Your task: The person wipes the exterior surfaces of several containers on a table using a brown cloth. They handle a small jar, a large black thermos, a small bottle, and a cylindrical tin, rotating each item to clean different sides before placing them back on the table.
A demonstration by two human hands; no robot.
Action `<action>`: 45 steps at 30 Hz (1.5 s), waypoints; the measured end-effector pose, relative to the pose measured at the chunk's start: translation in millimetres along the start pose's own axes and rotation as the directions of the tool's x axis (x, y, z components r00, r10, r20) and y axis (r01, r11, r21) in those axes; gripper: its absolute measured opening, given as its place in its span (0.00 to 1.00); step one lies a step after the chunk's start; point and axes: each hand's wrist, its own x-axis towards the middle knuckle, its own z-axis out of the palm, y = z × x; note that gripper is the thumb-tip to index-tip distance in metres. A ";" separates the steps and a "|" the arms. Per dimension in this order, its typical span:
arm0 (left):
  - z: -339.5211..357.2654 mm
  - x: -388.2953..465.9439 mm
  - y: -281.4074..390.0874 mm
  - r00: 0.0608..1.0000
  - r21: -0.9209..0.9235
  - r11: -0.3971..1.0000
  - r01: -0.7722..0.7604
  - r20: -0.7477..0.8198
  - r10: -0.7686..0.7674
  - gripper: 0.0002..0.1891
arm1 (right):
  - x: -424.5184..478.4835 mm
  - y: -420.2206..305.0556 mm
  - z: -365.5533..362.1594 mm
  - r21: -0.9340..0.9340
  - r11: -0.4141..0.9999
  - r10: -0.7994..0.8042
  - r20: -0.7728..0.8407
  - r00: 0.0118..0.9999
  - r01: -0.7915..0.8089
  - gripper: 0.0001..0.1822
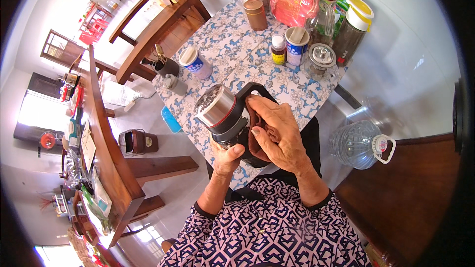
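Over the near part of a floral-covered table point(237, 59), my left hand point(226, 155) grips the body of a black insulated jug with a steel top point(219, 107). The jug is tilted, its steel end towards the upper left and its black handle on the upper right side. My right hand point(278, 133) presses a folded brown cloth point(256, 137) against the jug's side, below the handle. The jug's lower end is partly hidden by the cloth and my hands.
Tubs point(195, 63), a small medicine bottle point(278, 50), a glass jar point(321, 61), a brown cup point(255, 15) and a yellow-lidded bottle point(354, 26) stand on the table. Right, on the floor, is a large water bottle point(352, 144); left are a bin point(139, 142) and a wooden table point(107, 148).
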 end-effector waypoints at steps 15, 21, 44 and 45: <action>-4.0 -7.8 1.2 0.991 0.018 0.993 0.114 0.066 -0.115 0.47 | 24.0 14.1 -26.8 -0.007 0.992 -0.124 -0.100 0.987 0.124 0.19; 1.5 -9.6 8.5 0.993 0.061 0.992 0.114 0.035 -0.116 0.55 | 18.8 30.5 -21.5 0.209 0.976 0.057 0.022 0.998 -0.060 0.22; -5.9 -10.5 14.9 0.994 0.264 0.964 0.025 0.093 -0.051 0.56 | 8.6 22.8 -10.2 -0.208 0.978 0.010 -0.095 0.995 -0.030 0.22; -3.1 -11.3 16.0 0.995 0.289 0.957 0.020 0.089 -0.047 0.57 | 7.9 26.7 -7.8 -0.193 0.980 0.017 -0.114 0.993 -0.039 0.22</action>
